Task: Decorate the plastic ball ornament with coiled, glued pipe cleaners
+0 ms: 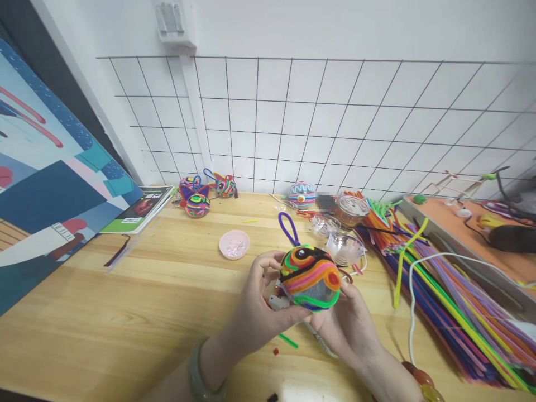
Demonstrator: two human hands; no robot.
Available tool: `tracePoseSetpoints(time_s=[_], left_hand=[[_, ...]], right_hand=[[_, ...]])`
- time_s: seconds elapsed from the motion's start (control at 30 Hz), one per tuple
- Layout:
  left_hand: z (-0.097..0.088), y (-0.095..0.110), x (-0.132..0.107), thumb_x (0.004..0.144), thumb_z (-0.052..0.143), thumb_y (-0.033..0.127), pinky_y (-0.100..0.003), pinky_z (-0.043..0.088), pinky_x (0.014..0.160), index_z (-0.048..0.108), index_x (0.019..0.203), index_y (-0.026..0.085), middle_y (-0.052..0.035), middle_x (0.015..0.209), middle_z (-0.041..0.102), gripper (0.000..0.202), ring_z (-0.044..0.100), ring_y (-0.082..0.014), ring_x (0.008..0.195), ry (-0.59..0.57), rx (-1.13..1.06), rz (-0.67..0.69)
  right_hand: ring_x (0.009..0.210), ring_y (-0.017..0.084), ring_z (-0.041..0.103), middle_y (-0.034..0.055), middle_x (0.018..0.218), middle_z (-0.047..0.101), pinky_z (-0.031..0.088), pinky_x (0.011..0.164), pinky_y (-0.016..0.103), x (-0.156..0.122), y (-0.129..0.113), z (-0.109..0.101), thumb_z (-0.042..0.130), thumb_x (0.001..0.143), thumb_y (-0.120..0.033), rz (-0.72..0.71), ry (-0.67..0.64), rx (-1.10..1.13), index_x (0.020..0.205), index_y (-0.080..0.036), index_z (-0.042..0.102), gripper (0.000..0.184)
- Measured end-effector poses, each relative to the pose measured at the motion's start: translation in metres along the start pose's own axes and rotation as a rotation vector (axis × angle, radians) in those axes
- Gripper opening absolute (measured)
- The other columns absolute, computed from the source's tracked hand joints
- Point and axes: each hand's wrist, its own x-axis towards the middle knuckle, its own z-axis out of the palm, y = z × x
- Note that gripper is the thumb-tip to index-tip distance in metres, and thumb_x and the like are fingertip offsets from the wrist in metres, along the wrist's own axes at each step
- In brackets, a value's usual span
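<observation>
A round ornament (pixel 310 276) wound in colourful pipe cleaners is held up between my two hands, a purple loop standing on its top. Orange, black, pink and green strips cover much of it, and a bare greyish patch shows low on its near side. My left hand (pixel 262 296) grips it from the left, thumb beneath. From the lower right, my right hand (pixel 349 321) supports it with fingers curled against it. Below on the table lie a short green pipe cleaner piece (pixel 288 340) and a small red scrap (pixel 276 351). A white object behind my left fingers is partly hidden.
Finished-looking ornaments (pixel 197 204) stand at the back left. A pink dish (pixel 234 245) holds small bits. Clear plastic shells (pixel 345 245) sit behind my right hand. Long pipe cleaners (pixel 456 301) are heaped at right, crossed by a white cord (pixel 412 312). An illustrated board (pixel 62 167) leans at left.
</observation>
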Motion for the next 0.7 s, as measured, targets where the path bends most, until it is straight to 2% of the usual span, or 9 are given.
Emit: tracePoseSetpoints(time_s=[0.23, 0.43, 0.7], left_hand=[[0.006, 0.007, -0.001, 0.059, 0.08, 0.005, -0.032, 0.044, 0.094, 0.04, 0.103, 0.026, -0.0061, 0.125, 0.053, 0.063, 0.054, -0.0202, 0.114, -0.016, -0.112, -0.015], [0.005, 0.003, 0.0, 0.058, 0.081, 0.004, -0.03, 0.045, 0.09, 0.042, 0.103, 0.026, -0.0037, 0.117, 0.056, 0.063, 0.056, -0.0188, 0.109, -0.024, -0.154, -0.029], [-0.002, -0.006, 0.002, 0.066, 0.08, 0.011, -0.033, 0.046, 0.088, 0.038, 0.109, 0.027, -0.0028, 0.114, 0.055, 0.062, 0.057, -0.0181, 0.102, -0.117, -0.275, -0.12]], right_hand=[[0.09, 0.027, 0.07, 0.0045, 0.094, 0.077, 0.052, 0.089, 0.044, -0.003, 0.001, 0.006, 0.07, 0.075, -0.041, 0.021, 0.04, -0.021, 0.093, -0.024, 0.076, 0.026], [0.079, 0.023, 0.071, 0.0025, 0.092, 0.077, 0.057, 0.077, 0.038, -0.002, 0.003, 0.006, 0.07, 0.076, -0.038, -0.035, 0.058, -0.019, 0.092, -0.026, 0.076, 0.021], [0.087, 0.022, 0.069, 0.0026, 0.099, 0.076, 0.053, 0.089, 0.039, -0.003, 0.005, 0.005, 0.067, 0.081, -0.034, -0.171, 0.042, -0.069, 0.1, -0.026, 0.074, 0.023]])
